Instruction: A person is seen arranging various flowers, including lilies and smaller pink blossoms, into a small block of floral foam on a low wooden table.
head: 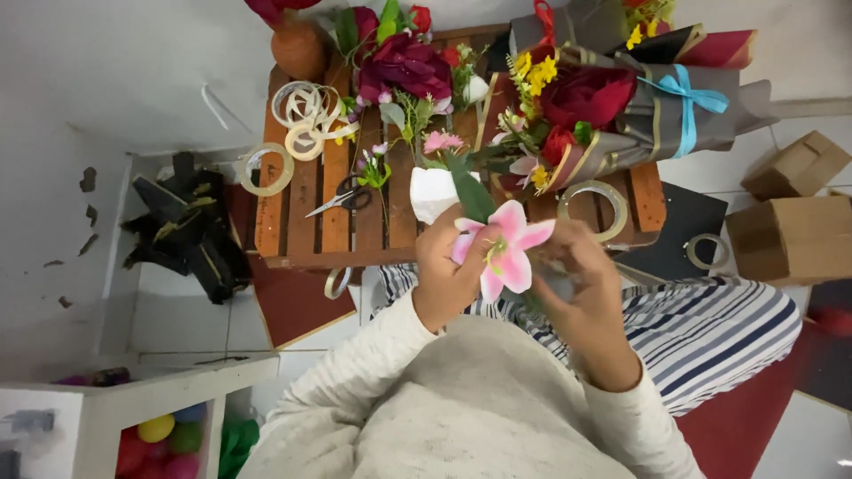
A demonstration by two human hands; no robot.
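Pink lily [503,247]: held at the near edge of the wooden slatted table [293,226], over the person's lap. Left hand [446,270]: fingers closed on the lily from its left. Right hand [586,284]: fingers curled at the stem just right of the bloom; exact grip cannot be told. Scissors [342,199]: on the table, left of the lily. Wrapped bouquet [612,111]: on the table, beyond the lily.

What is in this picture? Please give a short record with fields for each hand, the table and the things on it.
left hand: holds pink lily
right hand: at the lily's stem, fingers curled
table: wooden slat table
on table: scissors, tape rolls, wrapped bouquet, loose flowers
floor: black paper scraps, cardboard boxes
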